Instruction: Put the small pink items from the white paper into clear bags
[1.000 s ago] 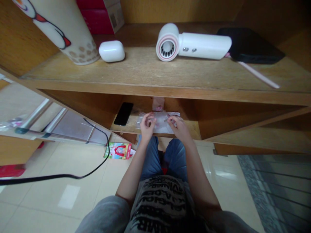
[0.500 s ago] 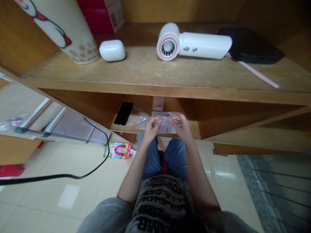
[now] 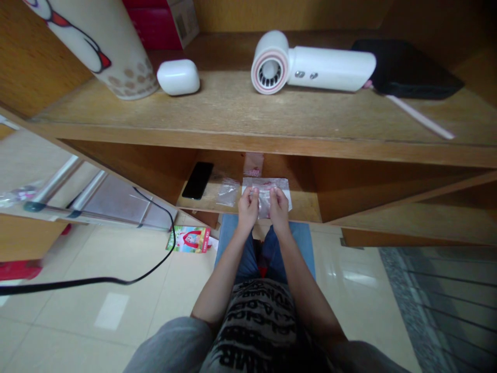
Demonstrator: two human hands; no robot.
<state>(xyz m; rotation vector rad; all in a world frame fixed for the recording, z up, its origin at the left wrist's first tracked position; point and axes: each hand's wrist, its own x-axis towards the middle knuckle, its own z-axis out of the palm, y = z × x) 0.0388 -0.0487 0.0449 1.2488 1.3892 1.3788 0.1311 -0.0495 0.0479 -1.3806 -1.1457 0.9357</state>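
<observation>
Between my two hands is a small clear plastic bag (image 3: pixel 264 203), pinched along its upper edge. My left hand (image 3: pixel 248 207) grips its left side and my right hand (image 3: pixel 278 208) its right side, thumbs toward each other. What the bag contains is too small to make out. Under it lies a whitish sheet (image 3: pixel 285 187) on the lower shelf. Another clear plastic bag (image 3: pixel 228 192) rests to the left of my hands. Behind the sheet is a pale pink packet (image 3: pixel 253 165) with small pink bits at its near end.
A black phone (image 3: pixel 198 180) lies at the lower shelf's left. Overhead, the upper shelf (image 3: pixel 217 116) juts out, bearing a patterned cup (image 3: pixel 128 77), white earbud case (image 3: pixel 178 76), white handheld fan (image 3: pixel 310 67) and black flat object (image 3: pixel 411 70). A black cable (image 3: pixel 116 282) hangs at left.
My hands have come closer together and turned more upright, both on the small bag. The whitish sheet beneath shows more. The view has shifted slightly.
</observation>
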